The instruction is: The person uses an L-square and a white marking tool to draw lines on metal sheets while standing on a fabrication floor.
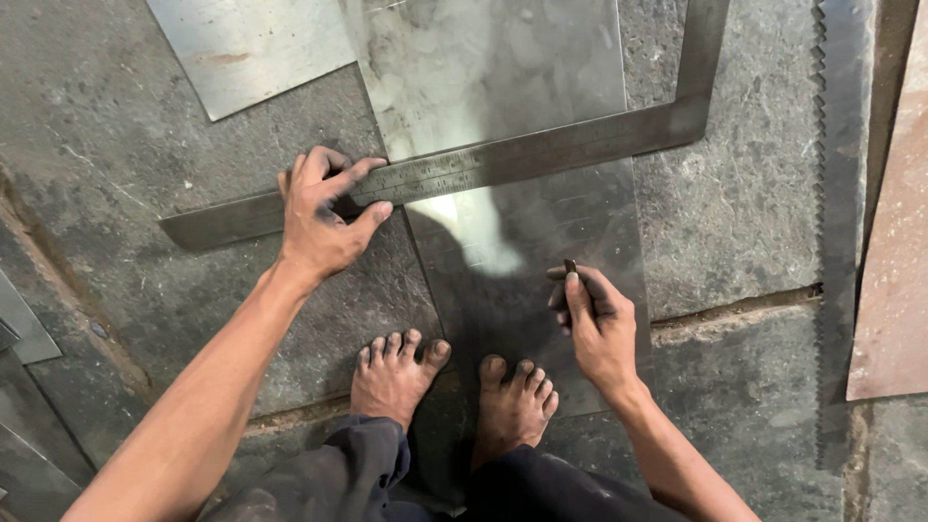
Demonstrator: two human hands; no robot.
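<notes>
A long shiny metal sheet (541,232) lies on the stone floor, running away from my bare feet (454,387), which stand on its near end. A large steel framing square (541,150) lies across the sheet. My left hand (324,217) presses on the square's long arm just left of the sheet's edge, thumb and fingers gripping the blade. My right hand (594,324) rests over the sheet's right side and pinches a small dark scriber (570,267), its tip pointing up toward the square.
A second metal sheet (246,48) lies at the top left. A long toothed saw blade (839,222) runs down the right side, beside a rusty brown plate (899,242). A grey sheet corner (19,324) shows at the left edge. Floor joints cross below.
</notes>
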